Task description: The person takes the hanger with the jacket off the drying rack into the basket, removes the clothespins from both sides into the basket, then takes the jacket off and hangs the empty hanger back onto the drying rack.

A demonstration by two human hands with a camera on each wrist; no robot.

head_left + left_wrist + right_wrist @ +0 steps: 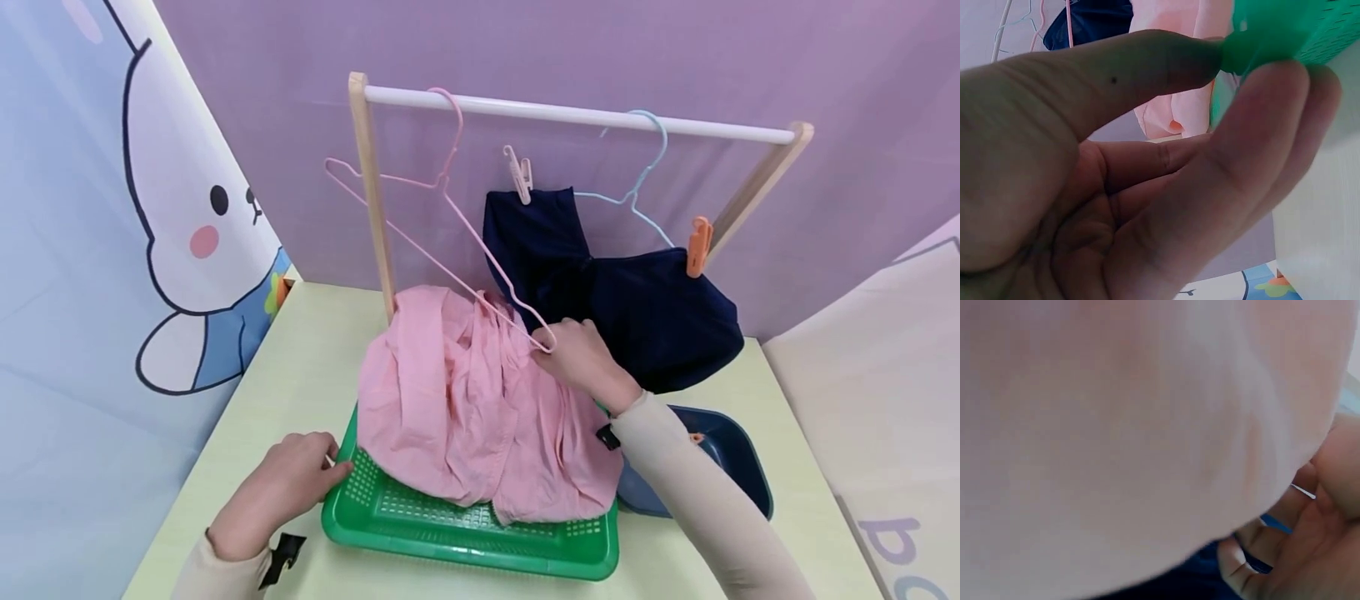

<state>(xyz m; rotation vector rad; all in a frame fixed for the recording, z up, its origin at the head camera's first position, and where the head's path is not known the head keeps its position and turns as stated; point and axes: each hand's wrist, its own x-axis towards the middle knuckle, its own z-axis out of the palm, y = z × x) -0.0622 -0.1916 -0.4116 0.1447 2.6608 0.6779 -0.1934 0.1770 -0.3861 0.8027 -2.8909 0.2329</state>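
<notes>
Green plastic is being gripped nearest the camera: the near left corner of the green basket is being pinched by the left hand, thumb on the rim and fingers curled beneath it, as the left wrist view is showing. The basket is being carried by the pale counter. A crumpled pink shirt is being held up by the basket, spilling over its far edge. At the shirt's upper right, the lower corner of the pink hanger is being pinched by the right hand, fingers closed narrowly round the wire. The hanger's hook is being borne by the white rail of the wooden rack. Just beyond the right hand, a navy garment is being kept on a blue hanger by two clips. A dark blue tub is being partly hidden by the right forearm.
</notes>
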